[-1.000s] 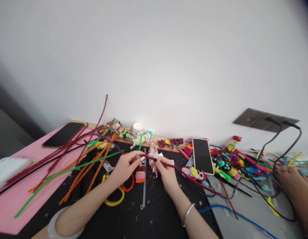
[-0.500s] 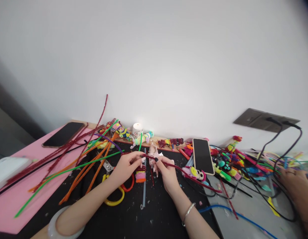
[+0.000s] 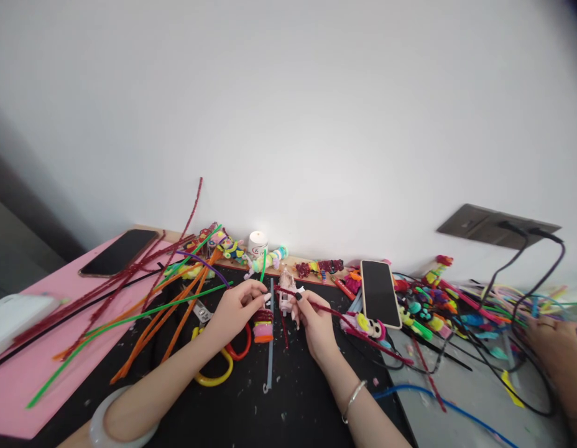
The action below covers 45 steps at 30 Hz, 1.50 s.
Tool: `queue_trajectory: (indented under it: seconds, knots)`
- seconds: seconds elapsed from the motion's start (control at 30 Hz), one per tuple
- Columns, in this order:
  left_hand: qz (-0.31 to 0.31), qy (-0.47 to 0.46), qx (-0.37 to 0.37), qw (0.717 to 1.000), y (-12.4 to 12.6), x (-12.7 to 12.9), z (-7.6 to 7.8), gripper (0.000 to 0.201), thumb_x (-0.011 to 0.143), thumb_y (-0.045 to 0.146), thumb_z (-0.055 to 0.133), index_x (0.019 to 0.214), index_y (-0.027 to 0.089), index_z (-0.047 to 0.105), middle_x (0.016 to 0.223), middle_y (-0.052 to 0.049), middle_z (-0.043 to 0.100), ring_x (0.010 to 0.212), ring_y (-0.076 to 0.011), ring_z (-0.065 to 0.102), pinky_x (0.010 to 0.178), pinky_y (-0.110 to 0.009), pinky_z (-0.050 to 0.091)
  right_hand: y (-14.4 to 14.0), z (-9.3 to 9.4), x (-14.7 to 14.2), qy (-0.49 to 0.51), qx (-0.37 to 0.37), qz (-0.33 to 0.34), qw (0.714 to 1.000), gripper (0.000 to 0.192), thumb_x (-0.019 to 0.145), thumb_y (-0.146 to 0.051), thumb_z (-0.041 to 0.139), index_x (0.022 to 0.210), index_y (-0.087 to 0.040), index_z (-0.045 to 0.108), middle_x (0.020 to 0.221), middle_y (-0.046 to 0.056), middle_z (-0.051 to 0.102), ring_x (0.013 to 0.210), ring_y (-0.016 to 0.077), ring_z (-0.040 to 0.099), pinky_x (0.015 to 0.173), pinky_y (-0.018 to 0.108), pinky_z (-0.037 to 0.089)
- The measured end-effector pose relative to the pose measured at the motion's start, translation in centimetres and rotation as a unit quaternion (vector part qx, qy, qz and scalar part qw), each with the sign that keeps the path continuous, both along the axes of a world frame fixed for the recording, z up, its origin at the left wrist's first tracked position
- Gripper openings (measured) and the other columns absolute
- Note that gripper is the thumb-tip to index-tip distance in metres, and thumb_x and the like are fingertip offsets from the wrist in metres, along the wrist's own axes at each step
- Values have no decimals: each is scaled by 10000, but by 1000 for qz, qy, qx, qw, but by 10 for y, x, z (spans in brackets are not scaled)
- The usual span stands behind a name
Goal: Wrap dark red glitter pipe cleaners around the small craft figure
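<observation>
In the middle of the black mat my right hand pinches a dark red pipe cleaner between thumb and forefinger. Its short end points left, and the long end trails right past a small panda-faced pipe-cleaner figure. My left hand hovers just left of the short end, apart from it, with thumb and forefinger slightly parted and nothing seen between them. Below its fingertips lies a striped pipe-cleaner piece in dark red, yellow, pink and orange. A pale pink object is behind the right fingertips, partly hidden.
Yellow-and-red-handled scissors lie under my left forearm. Loose pipe cleaners spread over the pink board at left. Phones lie on both sides. Black cables hang at right, beside another person's hand.
My left fingers have let go of the dark red pipe cleaner, and a gap shows between them and its short end. The right hand still holds it, shifted slightly right.
</observation>
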State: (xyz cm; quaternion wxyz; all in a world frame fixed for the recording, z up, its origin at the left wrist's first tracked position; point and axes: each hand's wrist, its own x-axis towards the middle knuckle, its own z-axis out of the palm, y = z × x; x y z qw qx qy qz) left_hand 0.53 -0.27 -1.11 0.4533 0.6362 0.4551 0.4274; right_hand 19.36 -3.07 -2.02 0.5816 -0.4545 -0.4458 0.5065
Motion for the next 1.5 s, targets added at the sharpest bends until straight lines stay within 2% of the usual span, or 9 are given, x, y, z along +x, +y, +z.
queue_trajectory:
  seconds: [0.07,0.27,0.33,0.4,0.5,0.63,1.0,1.27,1.5]
  knots:
    - [-2,7,9,1000,-1,-1,1,182,854,363,609,790,192,612,666,25,600,610,-153,557,608,-259,443,0,0,0,1,-3,2,1000,312,828,-486,688,691,-206,663,528,-29,546,441,114,406,449,244,296]
    - [-18,51,40,998,-5,-2,11,383,941,394,504,614,198,543,595,27,563,580,-146,517,607,-258,420,0,2,-1,3,5,7,1000,348,816,-510,706,677,-195,655,515,-31,545,437,106,405,447,243,290]
    - [-21,46,37,998,-5,-2,11,347,933,388,513,660,192,599,618,19,596,594,-154,545,610,-258,436,0,2,-1,-2,12,12,1000,369,814,-518,709,662,-186,653,512,-29,548,435,100,403,444,238,284]
    - [-22,31,25,999,-4,-2,8,241,902,379,565,831,184,688,702,1,667,635,-169,588,617,-261,460,-1,3,-2,-16,15,18,1000,379,821,-518,702,653,-181,657,511,-27,553,436,99,407,443,236,292]
    - [-26,19,12,999,-3,-2,3,257,880,373,602,967,168,730,790,-35,728,651,-179,612,614,-268,480,-1,3,-2,-36,17,25,999,366,837,-498,687,655,-181,676,507,-28,554,435,102,414,441,232,309]
    - [-24,19,8,999,-4,-1,2,263,871,371,618,951,157,748,772,-39,741,599,-164,586,563,-253,463,-1,2,-3,-37,24,35,998,334,853,-462,682,667,-185,692,508,-32,554,434,102,419,446,228,312]
    - [-19,16,8,1000,-5,0,4,257,871,373,615,916,156,746,759,-40,736,615,-167,608,576,-254,487,-1,1,-2,-39,23,40,998,322,863,-455,676,675,-194,695,511,-33,554,429,107,417,444,237,306]
    - [-12,19,12,1000,-7,1,11,243,872,360,591,836,161,726,698,-14,703,515,-130,529,500,-231,435,-1,-1,-2,-29,25,44,998,315,865,-434,683,670,-188,695,506,-36,557,429,101,416,445,230,302]
    - [-16,16,18,1000,-3,-1,-1,230,840,355,648,907,162,755,732,-39,734,605,-172,609,576,-264,504,-2,1,-2,-34,22,36,999,328,862,-452,677,667,-189,687,512,-36,557,431,104,416,450,236,301]
